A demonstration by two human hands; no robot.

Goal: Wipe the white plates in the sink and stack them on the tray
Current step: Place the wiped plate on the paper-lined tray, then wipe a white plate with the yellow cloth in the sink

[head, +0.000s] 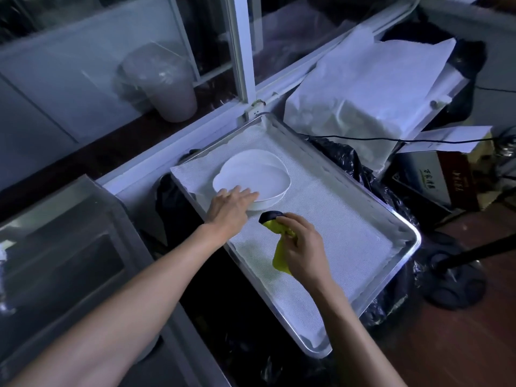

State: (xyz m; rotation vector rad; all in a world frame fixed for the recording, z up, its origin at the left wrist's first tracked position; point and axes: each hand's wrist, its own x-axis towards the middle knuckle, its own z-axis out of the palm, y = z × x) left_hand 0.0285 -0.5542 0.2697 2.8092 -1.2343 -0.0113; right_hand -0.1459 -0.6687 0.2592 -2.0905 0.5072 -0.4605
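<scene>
Plates [251,174] stacked on tray [396,219] | left hand [231,208] flat-fingered on top plate | right hand [301,244] clutches yellow cloth [280,256] | sink [55,247] contents unclear

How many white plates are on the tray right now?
2, as far as visible: both stacked at the tray's far-left end, upper plate offset over the lower plate, left hand resting on them. More may sit underneath.

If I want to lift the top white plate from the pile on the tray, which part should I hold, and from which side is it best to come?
Probably the near-left rim of the top white plate, where the left hand already lies with straight fingers. That plate sits shifted on the one beneath, so its edge overhangs there and fingers could slip under. The right hand grips the yellow cloth, and the tray wall hinders the far side.
</scene>
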